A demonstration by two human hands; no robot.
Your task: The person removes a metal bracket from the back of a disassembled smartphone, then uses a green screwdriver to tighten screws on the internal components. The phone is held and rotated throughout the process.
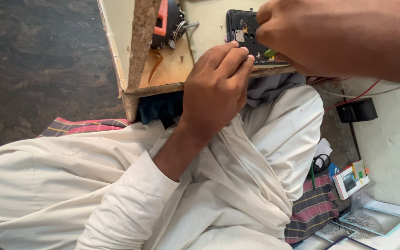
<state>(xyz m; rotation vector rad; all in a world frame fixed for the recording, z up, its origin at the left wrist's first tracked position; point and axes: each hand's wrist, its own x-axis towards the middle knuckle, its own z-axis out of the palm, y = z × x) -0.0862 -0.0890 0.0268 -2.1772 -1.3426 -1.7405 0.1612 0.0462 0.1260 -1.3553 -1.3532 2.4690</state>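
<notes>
On the low wooden bench (172,69), the left hand (216,85) curls narrow, fingertips pinning the near edge of the opened black phone (241,28). The right hand (325,34) pinches a green-handled tool (270,53) over it. The phone's long axis runs away from the person; a slip could gouge the exposed board.

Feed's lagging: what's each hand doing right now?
Left hand: closed, fingertips pressing the phone edge.
Right hand: closed on a green tool at the phone.
</notes>
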